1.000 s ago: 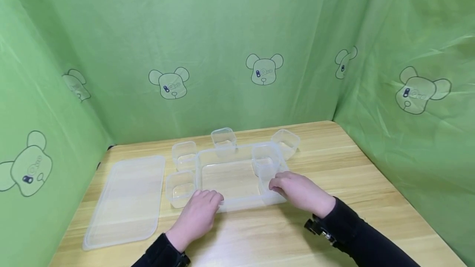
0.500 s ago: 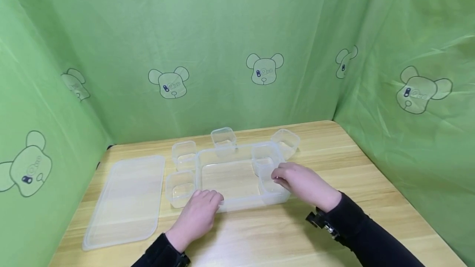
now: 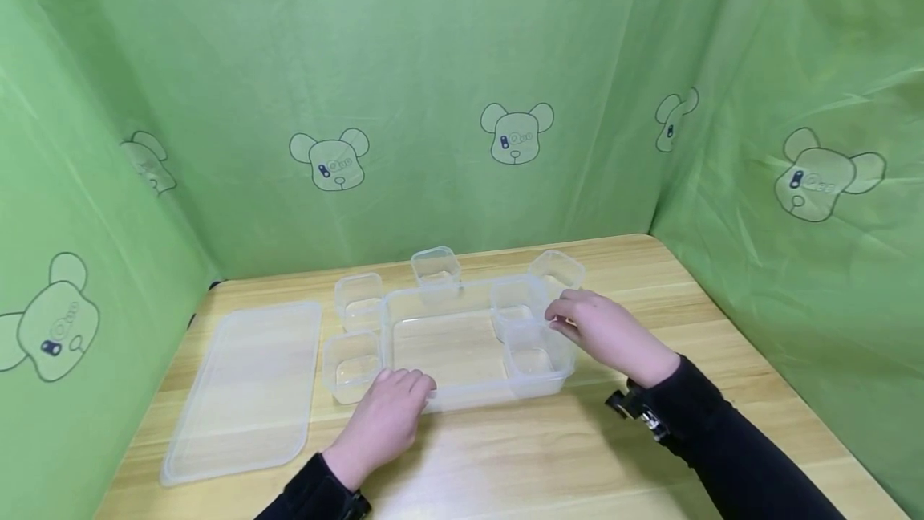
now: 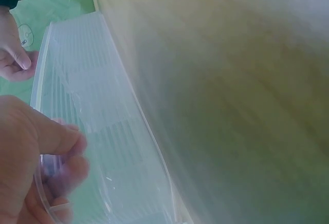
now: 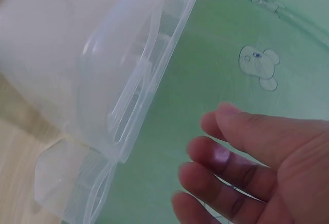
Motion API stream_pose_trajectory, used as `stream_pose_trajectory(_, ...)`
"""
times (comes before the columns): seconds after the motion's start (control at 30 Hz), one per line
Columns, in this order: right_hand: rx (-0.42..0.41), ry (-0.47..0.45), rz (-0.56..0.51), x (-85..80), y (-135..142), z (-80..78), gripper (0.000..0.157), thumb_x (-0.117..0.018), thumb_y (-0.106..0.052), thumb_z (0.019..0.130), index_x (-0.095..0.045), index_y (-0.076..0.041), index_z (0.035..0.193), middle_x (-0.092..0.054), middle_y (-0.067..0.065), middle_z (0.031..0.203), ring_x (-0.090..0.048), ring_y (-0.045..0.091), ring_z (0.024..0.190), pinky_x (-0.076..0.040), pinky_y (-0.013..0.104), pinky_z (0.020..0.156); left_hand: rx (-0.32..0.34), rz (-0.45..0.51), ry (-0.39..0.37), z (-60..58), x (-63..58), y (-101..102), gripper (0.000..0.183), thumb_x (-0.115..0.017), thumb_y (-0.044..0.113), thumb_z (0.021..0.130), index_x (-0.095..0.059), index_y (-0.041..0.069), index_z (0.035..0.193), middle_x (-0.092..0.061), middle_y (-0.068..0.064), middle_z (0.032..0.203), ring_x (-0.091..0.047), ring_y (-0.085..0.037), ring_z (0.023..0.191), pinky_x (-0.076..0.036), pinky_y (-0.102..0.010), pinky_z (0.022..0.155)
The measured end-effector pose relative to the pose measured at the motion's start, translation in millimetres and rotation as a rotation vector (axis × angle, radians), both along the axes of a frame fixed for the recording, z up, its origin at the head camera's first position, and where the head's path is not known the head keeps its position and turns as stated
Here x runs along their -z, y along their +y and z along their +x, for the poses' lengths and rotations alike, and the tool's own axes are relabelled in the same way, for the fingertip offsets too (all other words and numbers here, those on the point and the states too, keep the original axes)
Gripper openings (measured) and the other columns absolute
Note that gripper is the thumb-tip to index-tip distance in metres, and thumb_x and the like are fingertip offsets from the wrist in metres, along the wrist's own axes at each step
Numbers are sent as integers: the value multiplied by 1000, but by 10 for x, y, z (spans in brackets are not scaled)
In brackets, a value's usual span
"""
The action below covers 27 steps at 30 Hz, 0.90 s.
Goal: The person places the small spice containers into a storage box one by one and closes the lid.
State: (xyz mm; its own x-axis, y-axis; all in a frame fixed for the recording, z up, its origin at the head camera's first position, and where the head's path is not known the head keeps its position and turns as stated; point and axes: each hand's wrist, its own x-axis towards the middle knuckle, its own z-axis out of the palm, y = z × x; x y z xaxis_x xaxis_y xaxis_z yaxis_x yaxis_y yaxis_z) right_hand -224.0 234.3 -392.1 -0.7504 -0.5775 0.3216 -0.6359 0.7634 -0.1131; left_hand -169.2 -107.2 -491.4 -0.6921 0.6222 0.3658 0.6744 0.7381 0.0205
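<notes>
A large clear rectangular plastic box (image 3: 462,400) stands on the table. My left hand (image 3: 380,422) grips its near rim; in the left wrist view the thumb and fingers (image 4: 67,142) pinch that rim. Two small clear plastic containers sit inside along the right end, a near one (image 3: 530,355) and a far one (image 3: 514,299). Just above the right end hovers my right hand (image 3: 613,335), its fingers loosely bent. The right wrist view shows that hand (image 5: 267,167) holding nothing, apart from the box's rim (image 5: 141,106).
Left of the box stand two more small containers, one nearer (image 3: 351,379) and one farther (image 3: 358,299). Another container (image 3: 436,265) is behind the box, and one (image 3: 556,267) at its back right corner. A flat clear lid (image 3: 245,392) lies at left. Green curtains (image 3: 426,62) enclose the table.
My right hand has let go of the near container inside the box and moved up and to the right. The left hand has stayed on the near rim.
</notes>
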Motion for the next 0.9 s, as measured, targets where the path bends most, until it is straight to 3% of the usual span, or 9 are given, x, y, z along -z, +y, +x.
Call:
stream_pose_trajectory(0.37, 80, -27, -31, 119, 172, -274, 6, -73, -8, 90, -72, -6, 95, -65, 1, 86, -65, 22, 82, -55, 43, 77, 2, 3, 6, -3, 7, -6, 17, -66, 12, 92, -62, 13, 107, -64, 5, 95, -60, -14, 85, -41, -25, 72)
stream_pose_trajectory(0.63, 132, -40, -83, 275, 323, -504, 7, -69, -9, 93, -71, -3, 97, -66, 6, 89, -64, 25, 85, -53, 46, 80, 16, 20, 50, -13, 14, -2, 16, -68, 11, 90, -62, 13, 105, -64, 5, 93, -60, -13, 83, -41, -25, 70)
stream_pose_trajectory(0.9, 178, -26, -109, 436, 450, -692, 15, -68, -13, 95, -71, 0, 103, -67, 10, 95, -65, 29, 90, -52, 49, 85, -2, -3, 14, -18, 16, -3, 16, -66, 13, 92, -62, 13, 107, -65, 5, 95, -60, -13, 86, -41, -26, 72)
